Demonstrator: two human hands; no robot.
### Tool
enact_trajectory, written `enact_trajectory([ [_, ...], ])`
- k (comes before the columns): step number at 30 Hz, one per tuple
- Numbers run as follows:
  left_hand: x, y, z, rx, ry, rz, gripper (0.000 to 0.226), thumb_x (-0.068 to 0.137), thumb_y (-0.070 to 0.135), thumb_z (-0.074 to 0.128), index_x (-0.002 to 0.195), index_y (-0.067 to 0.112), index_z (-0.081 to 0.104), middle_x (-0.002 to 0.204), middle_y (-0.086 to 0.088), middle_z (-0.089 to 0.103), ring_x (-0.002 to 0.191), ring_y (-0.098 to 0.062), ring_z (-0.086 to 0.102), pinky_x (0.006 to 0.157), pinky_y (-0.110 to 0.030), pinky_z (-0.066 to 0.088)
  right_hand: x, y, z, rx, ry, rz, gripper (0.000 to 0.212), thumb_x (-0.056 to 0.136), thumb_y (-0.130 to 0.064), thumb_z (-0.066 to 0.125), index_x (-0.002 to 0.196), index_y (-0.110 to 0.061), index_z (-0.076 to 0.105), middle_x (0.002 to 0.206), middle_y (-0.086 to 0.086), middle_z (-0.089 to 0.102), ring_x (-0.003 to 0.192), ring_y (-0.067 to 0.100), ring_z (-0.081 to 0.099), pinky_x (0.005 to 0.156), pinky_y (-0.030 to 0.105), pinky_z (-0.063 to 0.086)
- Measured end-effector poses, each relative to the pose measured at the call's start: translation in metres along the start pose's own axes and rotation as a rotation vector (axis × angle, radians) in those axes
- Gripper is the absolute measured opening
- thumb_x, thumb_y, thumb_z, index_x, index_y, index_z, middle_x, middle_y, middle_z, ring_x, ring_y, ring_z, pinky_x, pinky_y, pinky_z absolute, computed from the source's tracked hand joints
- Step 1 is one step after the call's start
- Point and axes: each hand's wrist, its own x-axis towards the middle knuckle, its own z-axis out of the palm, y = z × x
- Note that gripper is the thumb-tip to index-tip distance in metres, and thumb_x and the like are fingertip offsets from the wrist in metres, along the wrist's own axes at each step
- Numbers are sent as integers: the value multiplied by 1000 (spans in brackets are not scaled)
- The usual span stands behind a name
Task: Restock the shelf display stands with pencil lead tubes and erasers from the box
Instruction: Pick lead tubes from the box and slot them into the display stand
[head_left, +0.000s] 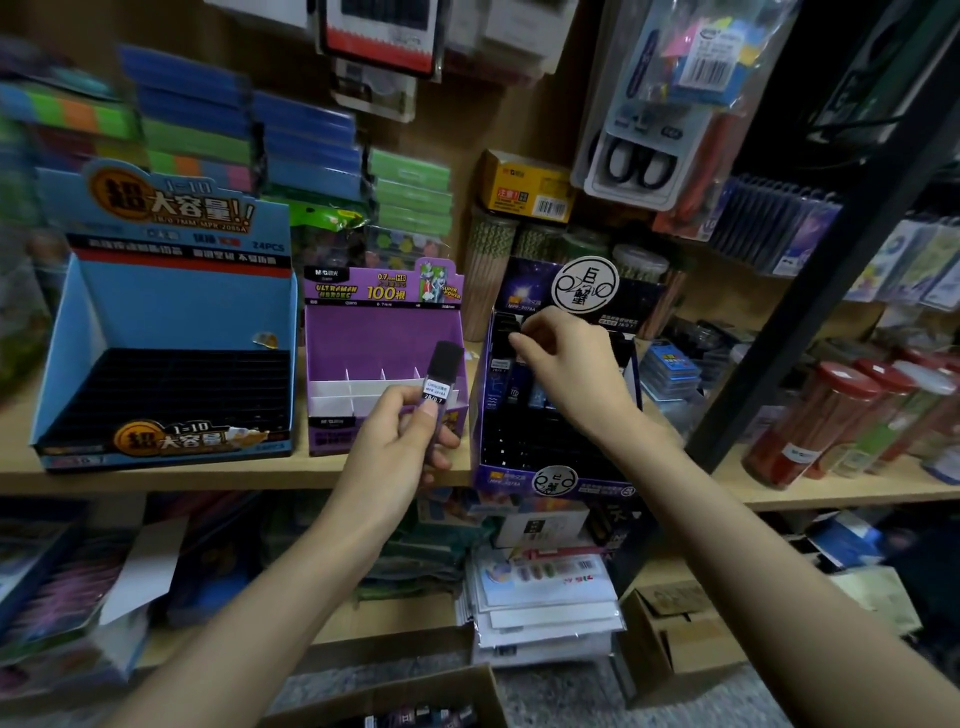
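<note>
The pencil lead tube (440, 387) is a small, rigid plastic case, likely very light and smooth enough to slip, so a pinch across its lower half suits it. The left hand (400, 441) does just that, thumb on the label, with the tube nearly upright in front of the purple display stand (384, 338). The right hand (563, 371) reaches into the dark constellation display stand (519, 480), fingertips drawn together at its back row. Whether they grip a tube there I cannot tell.
</note>
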Motion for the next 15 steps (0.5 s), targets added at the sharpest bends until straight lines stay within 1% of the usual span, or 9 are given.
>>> enact_trajectory([
  [1,0,0,1,-12,-8,7,15,100,21,38,99,24,53,72,4,62,55,1,55,52,-16,45,-10,-4,-2,80,-5,-26,21,92,-31,57,101,-14,65,93,0,68,87,12,62,77,29,50],
  [3,1,0,6,-47,-26,22,16,100,20,39,96,24,54,70,4,60,53,0,54,50,-16,44,-28,-12,-4,363,-114,-16,17,93,-31,55,97,-19,67,89,-6,69,85,6,63,76,24,51],
  [4,2,1,9,-53,-36,33,16,100,19,39,95,24,54,69,4,60,53,-1,53,48,-16,43,-35,-15,-3,497,-171,9,15,92,-29,56,96,-19,67,87,-6,69,84,4,63,76,22,50],
  [6,2,0,15,-46,-59,60,16,99,17,40,94,23,54,67,4,59,53,-3,53,47,-18,43,-44,-17,1,636,-195,41,11,90,-23,60,94,-16,67,81,-8,67,78,1,61,74,20,49],
  [9,3,-5,22,-32,-79,79,15,99,18,41,95,25,53,70,5,61,58,-7,56,56,-24,45,-47,-15,2,678,-184,26,7,89,-16,62,83,-18,66,72,-10,63,68,-1,56,67,16,45],
  [10,5,-7,23,7,-70,106,13,98,19,43,96,28,53,75,6,62,64,-6,58,62,-23,47,-45,-13,0,678,-197,20,10,88,-14,62,80,-19,66,70,-9,62,67,0,56,66,16,45],
  [12,9,-14,22,173,-43,188,11,95,25,51,104,31,52,95,8,62,81,4,59,69,-10,45,-39,-6,-8,691,-214,23,14,88,-11,62,79,-21,65,69,-8,64,67,3,59,65,18,48],
  [14,13,-21,20,290,-28,211,27,89,29,60,114,26,51,113,4,55,89,8,57,74,-9,45,-29,3,-20,696,-162,29,14,87,-9,63,80,-21,64,66,-10,66,67,1,63,64,17,52],
  [15,14,-25,19,341,-28,201,33,86,29,64,116,23,51,117,2,52,92,5,57,79,-15,47,-23,9,-26,679,-115,31,13,87,-9,63,80,-20,63,65,-11,66,66,-1,63,63,16,52],
])
